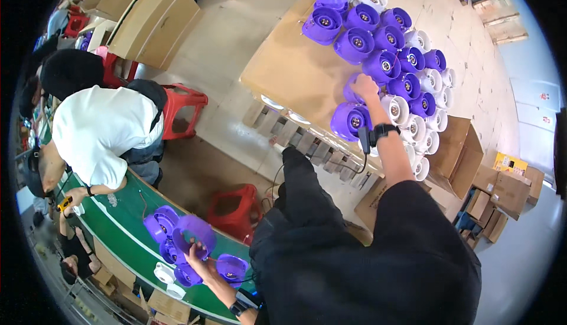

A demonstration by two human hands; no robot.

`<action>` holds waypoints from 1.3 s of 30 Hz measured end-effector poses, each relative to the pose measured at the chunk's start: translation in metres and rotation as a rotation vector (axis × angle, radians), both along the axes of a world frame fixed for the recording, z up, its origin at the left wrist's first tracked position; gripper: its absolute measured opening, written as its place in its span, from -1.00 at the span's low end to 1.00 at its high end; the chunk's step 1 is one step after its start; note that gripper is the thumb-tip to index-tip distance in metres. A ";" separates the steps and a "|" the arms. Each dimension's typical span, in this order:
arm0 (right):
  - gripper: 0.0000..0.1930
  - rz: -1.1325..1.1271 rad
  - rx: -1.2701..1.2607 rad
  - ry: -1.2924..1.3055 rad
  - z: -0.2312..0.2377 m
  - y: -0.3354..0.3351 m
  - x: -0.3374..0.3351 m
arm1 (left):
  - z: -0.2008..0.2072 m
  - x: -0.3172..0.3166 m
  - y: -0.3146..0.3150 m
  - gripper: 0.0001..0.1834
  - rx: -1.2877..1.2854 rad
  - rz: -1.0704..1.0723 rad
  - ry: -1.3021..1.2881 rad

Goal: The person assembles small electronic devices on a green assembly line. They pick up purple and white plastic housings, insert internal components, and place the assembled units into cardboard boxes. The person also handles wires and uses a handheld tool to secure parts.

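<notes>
Green belt (127,227): purple housing (195,233) mouth-up

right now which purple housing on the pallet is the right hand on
The purple housing at the stack's near left edge, right under the right hand, just above the front-most purple one; the rest sit untouched.

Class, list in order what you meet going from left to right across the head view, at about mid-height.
Person in white shirt → red stool → cardboard-topped pallet → right hand on a purple housing → open cardboard box.

fan housings (387,59) stacked on pallet board (295,71), stool (236,207) beside conveyor belt (127,227)
</notes>
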State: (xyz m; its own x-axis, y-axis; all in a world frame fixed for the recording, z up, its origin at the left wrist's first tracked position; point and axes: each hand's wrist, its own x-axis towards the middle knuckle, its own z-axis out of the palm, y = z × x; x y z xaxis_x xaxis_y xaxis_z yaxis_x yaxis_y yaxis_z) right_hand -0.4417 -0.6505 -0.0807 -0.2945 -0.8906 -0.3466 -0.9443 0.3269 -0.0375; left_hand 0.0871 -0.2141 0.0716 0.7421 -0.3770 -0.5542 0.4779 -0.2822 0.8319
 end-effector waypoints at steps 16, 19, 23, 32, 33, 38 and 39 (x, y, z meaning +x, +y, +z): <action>-0.85 1.385 0.018 0.281 -0.185 -0.055 -0.104 | 0.008 -0.033 0.048 -0.46 0.027 0.253 0.056; -0.84 1.382 0.005 0.435 -0.185 -0.066 -0.140 | -0.005 -0.030 0.081 -0.46 0.060 0.226 0.057; -0.88 -0.113 0.023 -0.518 -0.100 -0.015 -0.007 | 0.021 -0.087 0.177 -0.34 0.154 0.348 0.220; -0.88 0.523 -0.048 -0.809 -0.074 -0.085 -0.110 | -0.088 -0.106 0.190 -0.21 -0.034 0.346 0.424; -0.80 0.320 -0.027 -0.917 -0.065 -0.054 -0.100 | -0.082 -0.087 0.178 -0.18 -0.067 0.261 0.348; -0.82 0.827 -0.375 -0.639 0.032 -0.015 -0.046 | -0.099 -0.067 0.165 -0.18 -0.143 0.416 0.280; -0.88 0.611 -0.348 -0.724 0.045 -0.012 -0.032 | -0.092 -0.058 0.167 -0.18 -0.123 0.431 0.248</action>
